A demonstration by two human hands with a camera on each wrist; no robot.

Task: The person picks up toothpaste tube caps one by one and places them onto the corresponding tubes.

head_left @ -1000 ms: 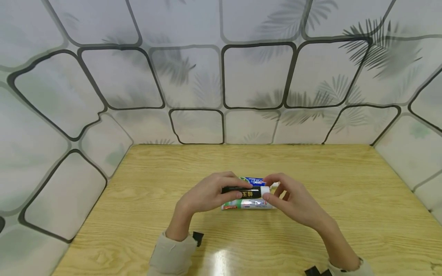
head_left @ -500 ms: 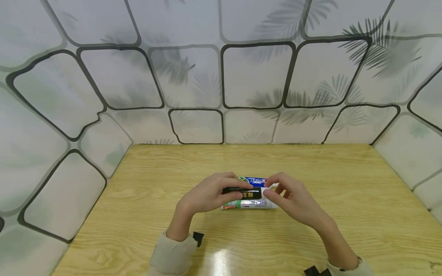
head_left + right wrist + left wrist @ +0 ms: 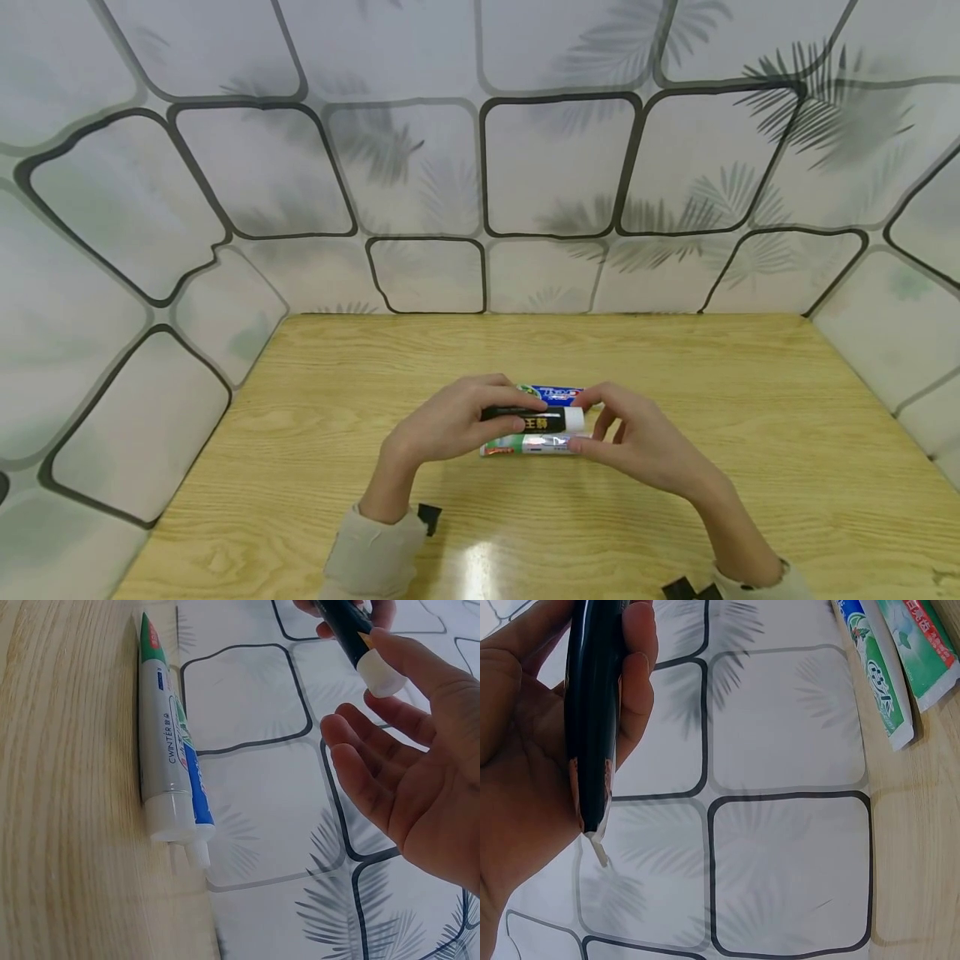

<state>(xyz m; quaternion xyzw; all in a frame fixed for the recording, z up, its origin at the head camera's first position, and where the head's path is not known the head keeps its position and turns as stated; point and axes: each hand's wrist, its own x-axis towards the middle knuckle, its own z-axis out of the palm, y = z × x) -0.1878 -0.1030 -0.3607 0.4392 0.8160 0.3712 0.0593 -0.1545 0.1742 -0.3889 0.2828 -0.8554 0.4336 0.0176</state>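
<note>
My left hand [image 3: 457,421] grips a black toothpaste tube [image 3: 546,420] with gold lettering, its white cap [image 3: 574,419] pointing right. In the left wrist view the tube [image 3: 592,712] lies between thumb and fingers, raised off the table. Around the cap my right hand [image 3: 645,437] is spread, thumb on the near side and forefinger on the far side. Whether the right thumb touches the cap [image 3: 381,673] cannot be told from the right wrist view. Two other toothpaste tubes lie below: a blue one [image 3: 557,395] farther back and a white-and-green one [image 3: 536,444] nearer.
The wood-grain table [image 3: 337,375] meets a patterned wall covering [image 3: 427,275] at the back, with more of it at both sides. Pale sleeves [image 3: 375,550] cover the wrists, with black pieces [image 3: 430,518] near them.
My right thumb and forefinger, earlier closed on the cap, have spread apart, the thumb moving toward me. The left hand and black tube stay nearly in place.
</note>
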